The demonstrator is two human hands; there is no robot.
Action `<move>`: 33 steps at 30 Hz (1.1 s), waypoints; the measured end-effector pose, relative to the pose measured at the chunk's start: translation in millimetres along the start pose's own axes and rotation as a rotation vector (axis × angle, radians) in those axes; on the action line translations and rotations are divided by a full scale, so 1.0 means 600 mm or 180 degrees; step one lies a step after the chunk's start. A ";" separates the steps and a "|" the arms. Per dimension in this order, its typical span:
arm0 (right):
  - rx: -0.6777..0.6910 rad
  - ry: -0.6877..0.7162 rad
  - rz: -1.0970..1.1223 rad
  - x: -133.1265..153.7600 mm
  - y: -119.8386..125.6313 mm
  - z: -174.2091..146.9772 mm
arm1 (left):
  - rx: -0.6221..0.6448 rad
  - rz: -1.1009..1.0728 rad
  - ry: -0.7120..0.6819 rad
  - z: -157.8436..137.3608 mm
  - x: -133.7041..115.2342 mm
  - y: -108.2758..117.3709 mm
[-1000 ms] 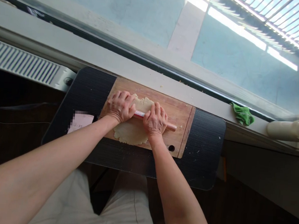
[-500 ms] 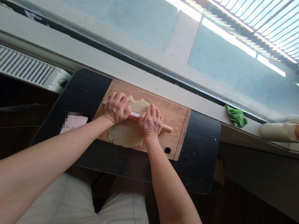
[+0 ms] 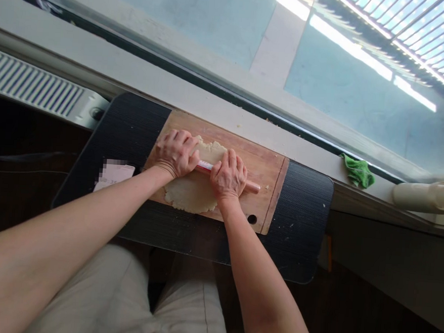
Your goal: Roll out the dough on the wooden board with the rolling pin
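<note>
A pale, flattened sheet of dough (image 3: pixel 189 194) with ragged edges lies on a wooden cutting board (image 3: pixel 271 165). Across it rests a rolling pin (image 3: pixel 252 187), pinkish at its right end, with a white and red label between the hands. My left hand (image 3: pixel 176 152) is closed over the pin's left part and hides that end. My right hand (image 3: pixel 229 174) is wrapped over it further right, and the pin's tip sticks out beyond. Dough shows both above and below the pin.
The board lies on a black table (image 3: pixel 298 207) against a white windowsill (image 3: pixel 225 116). A phone-like pale object (image 3: pixel 117 173) is at the table's left. On the sill sit a green cloth (image 3: pixel 357 171) and a white bottle-like item (image 3: pixel 417 196). A radiator (image 3: pixel 33 82) stands at left.
The whole view has shifted slightly, so the table appears a little higher and further right. Both hands keep their grip on the rolling pin, which lies in nearly the same place on the dough.
</note>
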State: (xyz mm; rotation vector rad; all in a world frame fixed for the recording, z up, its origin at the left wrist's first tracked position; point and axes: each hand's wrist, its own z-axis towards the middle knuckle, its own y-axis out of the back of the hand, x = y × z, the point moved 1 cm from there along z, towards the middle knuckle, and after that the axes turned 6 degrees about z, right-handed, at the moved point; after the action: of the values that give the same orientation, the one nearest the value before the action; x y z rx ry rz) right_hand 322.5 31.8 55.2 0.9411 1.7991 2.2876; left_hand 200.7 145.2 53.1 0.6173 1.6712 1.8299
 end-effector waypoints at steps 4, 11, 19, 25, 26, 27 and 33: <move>0.0111 -0.0003 -0.0117 0.000 0.000 0.000 | -0.0013 -0.0023 0.0030 0.000 -0.001 0.001; 0.0037 0.0089 -0.0112 0.002 0.004 -0.002 | 0.0007 -0.0209 0.0102 -0.001 0.000 -0.007; 0.0164 0.0045 -0.0086 0.003 0.007 -0.001 | 0.0008 -0.0359 0.0127 -0.002 -0.001 -0.006; 0.0244 0.0029 -0.0302 0.004 0.009 -0.001 | 0.0029 -0.0496 0.0210 -0.003 -0.002 -0.006; 0.0257 0.0036 -0.0331 0.004 0.009 -0.001 | 0.0026 -0.0507 0.0213 -0.003 -0.002 -0.006; 0.0272 0.0041 -0.0351 0.005 0.009 -0.001 | 0.0020 -0.0517 0.0214 -0.003 -0.002 -0.006; 0.0258 0.0016 -0.0408 0.007 0.008 -0.001 | -0.0083 -0.0496 0.0182 -0.004 -0.002 -0.007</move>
State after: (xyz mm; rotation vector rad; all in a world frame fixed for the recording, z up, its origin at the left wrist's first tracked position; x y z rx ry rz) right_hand 320.4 31.9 61.0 0.8060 1.9077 2.1581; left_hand 200.3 143.0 49.0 0.4149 1.6802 1.7693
